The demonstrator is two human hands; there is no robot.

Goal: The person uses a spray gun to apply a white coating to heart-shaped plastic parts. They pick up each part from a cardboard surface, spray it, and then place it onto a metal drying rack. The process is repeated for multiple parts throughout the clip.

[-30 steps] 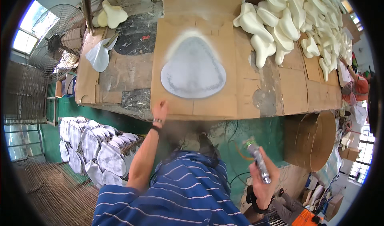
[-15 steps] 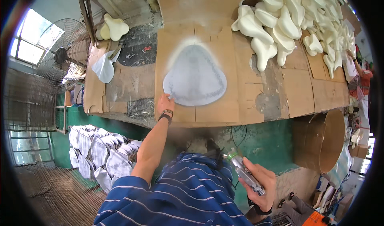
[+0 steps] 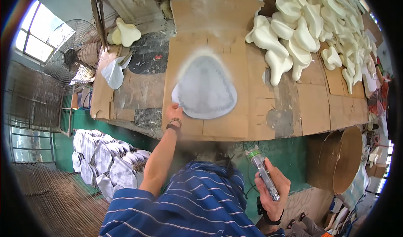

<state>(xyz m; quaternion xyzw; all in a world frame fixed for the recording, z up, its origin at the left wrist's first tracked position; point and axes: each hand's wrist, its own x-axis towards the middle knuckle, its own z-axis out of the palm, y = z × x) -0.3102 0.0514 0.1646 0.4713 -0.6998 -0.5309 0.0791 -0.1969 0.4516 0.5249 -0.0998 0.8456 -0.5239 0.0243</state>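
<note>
A grey, rounded-triangle fabric piece (image 3: 204,86) with a pale rim lies on the cardboard sheet (image 3: 239,130), whitish overspray around its top. My left hand (image 3: 174,112) pinches its lower left edge, which looks slightly raised there. Down at my right side, away from the table, my right hand (image 3: 276,186) is wrapped round a metal spray gun (image 3: 265,174) with a green ring near its front. The gun's nozzle points up and forward.
Cream saddle-shaped foam pads (image 3: 302,31) are heaped at the far right, with two more (image 3: 126,32) at the far left. A white cut piece (image 3: 112,74) lies nearer. Coated grey pieces (image 3: 105,157) fill a rack below left. A fan (image 3: 71,56) and cardboard drum (image 3: 340,159) flank the table.
The piece's lower left edge has lifted a little in my left fingers. My right hand has tilted the spray gun more upright. The whole view has shifted slightly.
</note>
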